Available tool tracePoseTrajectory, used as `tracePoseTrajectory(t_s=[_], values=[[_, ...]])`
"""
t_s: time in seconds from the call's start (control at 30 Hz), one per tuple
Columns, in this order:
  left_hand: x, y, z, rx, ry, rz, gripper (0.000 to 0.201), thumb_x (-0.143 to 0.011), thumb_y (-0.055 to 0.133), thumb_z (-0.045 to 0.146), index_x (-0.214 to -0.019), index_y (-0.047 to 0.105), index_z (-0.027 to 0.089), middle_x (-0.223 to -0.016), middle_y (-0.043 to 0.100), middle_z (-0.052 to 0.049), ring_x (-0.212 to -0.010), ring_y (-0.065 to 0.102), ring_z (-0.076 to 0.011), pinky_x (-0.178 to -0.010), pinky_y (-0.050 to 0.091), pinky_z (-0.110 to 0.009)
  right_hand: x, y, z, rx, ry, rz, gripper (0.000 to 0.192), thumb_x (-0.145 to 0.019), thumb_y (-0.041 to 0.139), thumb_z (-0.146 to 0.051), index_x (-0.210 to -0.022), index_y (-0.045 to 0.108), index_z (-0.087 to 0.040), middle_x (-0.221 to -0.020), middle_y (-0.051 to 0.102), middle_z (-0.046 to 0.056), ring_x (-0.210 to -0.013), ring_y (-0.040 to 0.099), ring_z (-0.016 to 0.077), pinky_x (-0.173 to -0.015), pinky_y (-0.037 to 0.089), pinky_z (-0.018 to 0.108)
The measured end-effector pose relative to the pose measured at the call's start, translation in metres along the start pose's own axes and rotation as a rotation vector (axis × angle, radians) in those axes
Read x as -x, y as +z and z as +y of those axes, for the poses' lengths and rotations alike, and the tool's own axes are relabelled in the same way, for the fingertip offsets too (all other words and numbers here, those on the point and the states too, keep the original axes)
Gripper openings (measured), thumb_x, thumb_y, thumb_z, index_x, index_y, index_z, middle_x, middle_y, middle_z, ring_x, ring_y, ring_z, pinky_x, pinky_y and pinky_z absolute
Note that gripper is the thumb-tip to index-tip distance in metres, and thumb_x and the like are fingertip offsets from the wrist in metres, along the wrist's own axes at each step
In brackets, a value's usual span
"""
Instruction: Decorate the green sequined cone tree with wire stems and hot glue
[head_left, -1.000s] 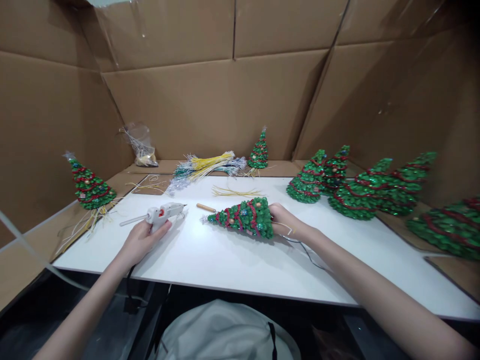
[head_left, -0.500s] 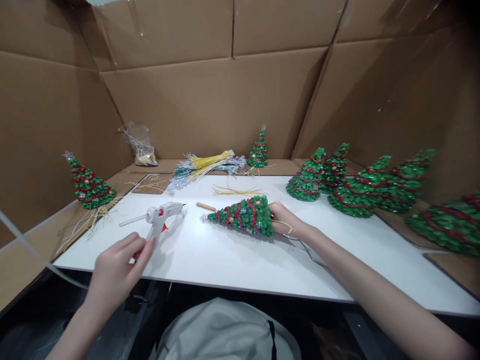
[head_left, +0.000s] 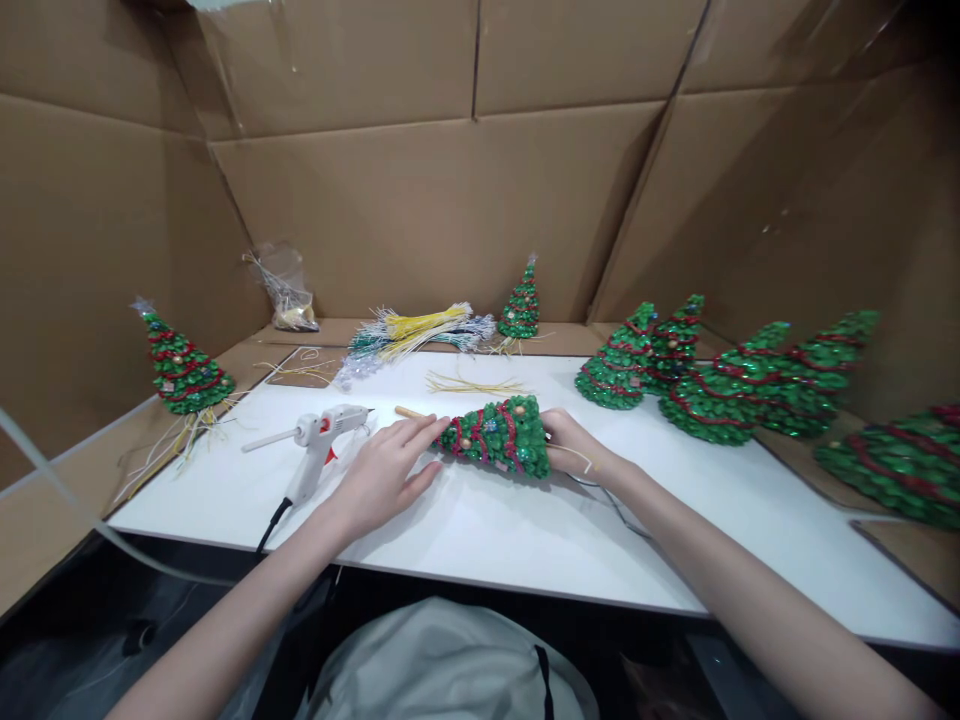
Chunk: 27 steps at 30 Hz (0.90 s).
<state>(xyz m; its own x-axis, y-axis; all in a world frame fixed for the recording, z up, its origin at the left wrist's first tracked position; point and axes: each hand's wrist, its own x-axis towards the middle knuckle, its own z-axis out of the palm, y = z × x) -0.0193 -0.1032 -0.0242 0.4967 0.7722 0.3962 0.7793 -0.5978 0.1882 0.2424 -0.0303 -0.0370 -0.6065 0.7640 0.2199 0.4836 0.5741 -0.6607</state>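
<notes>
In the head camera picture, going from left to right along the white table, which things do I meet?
Upright small tree → glue gun → left hand → lying tree → right hand → group of green trees.

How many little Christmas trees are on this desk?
8: one lying between both hands, one left, one at the back, five along the right. More may sit out of frame.

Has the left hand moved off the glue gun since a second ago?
Yes. The left hand has let go of the glue gun, which lies on the white table, and has gone rightward to the tip of the lying tree.
</notes>
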Motion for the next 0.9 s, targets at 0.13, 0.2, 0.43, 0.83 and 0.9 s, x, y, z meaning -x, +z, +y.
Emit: tracePoseTrajectory(t_s=[0.13, 0.2, 0.43, 0.83, 0.9], values=[[0.000, 0.006, -0.004, -0.005, 0.004, -0.040, 0.047, -0.088, 0.045, 0.029, -0.134, 0.035, 0.026, -0.131, 0.049, -0.007, -0.116, 0.048, -0.0212, -0.095, 0.042, -0.039, 0.000, 0.000, 0.000, -0.025, -0.008, 0.019, 0.020, -0.067, 0.049, -0.028, -0.055, 0.053, -0.012, -0.054, 0.041, -0.002, -0.056, 0.038, 0.0111, -0.051, 0.034, 0.022], [0.002, 0.006, -0.005, 0.007, 0.018, -0.049, 0.047, -0.088, 0.045, 0.028, -0.134, 0.035, 0.027, -0.131, 0.049, -0.006, -0.116, 0.048, -0.0205, -0.095, 0.043, -0.038, 0.000, 0.000, 0.002, -0.036, -0.003, 0.021, 0.021, -0.067, 0.051, -0.028, -0.056, 0.056, -0.012, -0.055, 0.046, -0.001, -0.058, 0.041, 0.0123, -0.054, 0.037, 0.023], [0.010, 0.006, -0.002, -0.001, 0.067, -0.039, 0.048, -0.088, 0.045, 0.027, -0.134, 0.035, 0.025, -0.128, 0.049, -0.009, -0.112, 0.048, -0.0224, -0.092, 0.043, -0.040, 0.001, -0.002, 0.011, -0.160, 0.018, 0.040, 0.018, -0.069, 0.056, -0.027, -0.065, 0.062, -0.011, -0.062, 0.058, 0.000, -0.063, 0.049, 0.0154, -0.059, 0.041, 0.026], [0.018, 0.010, 0.006, 0.001, 0.115, -0.018, 0.049, -0.087, 0.044, 0.020, -0.135, 0.034, 0.023, -0.123, 0.048, -0.011, -0.108, 0.046, -0.0232, -0.089, 0.043, -0.040, 0.000, -0.002, 0.013, -0.422, 0.086, 0.031, 0.020, -0.066, 0.062, -0.031, -0.070, 0.066, -0.012, -0.070, 0.064, 0.003, -0.063, 0.056, 0.0167, -0.056, 0.045, 0.025], [0.018, 0.011, 0.007, 0.016, 0.114, -0.008, 0.051, -0.087, 0.044, 0.019, -0.136, 0.033, 0.024, -0.122, 0.048, -0.011, -0.108, 0.046, -0.0237, -0.089, 0.044, -0.040, 0.001, -0.001, 0.013, -0.429, 0.100, 0.042, 0.016, -0.064, 0.062, -0.028, -0.067, 0.066, -0.012, -0.067, 0.064, 0.002, -0.061, 0.056, 0.0159, -0.056, 0.045, 0.025]])
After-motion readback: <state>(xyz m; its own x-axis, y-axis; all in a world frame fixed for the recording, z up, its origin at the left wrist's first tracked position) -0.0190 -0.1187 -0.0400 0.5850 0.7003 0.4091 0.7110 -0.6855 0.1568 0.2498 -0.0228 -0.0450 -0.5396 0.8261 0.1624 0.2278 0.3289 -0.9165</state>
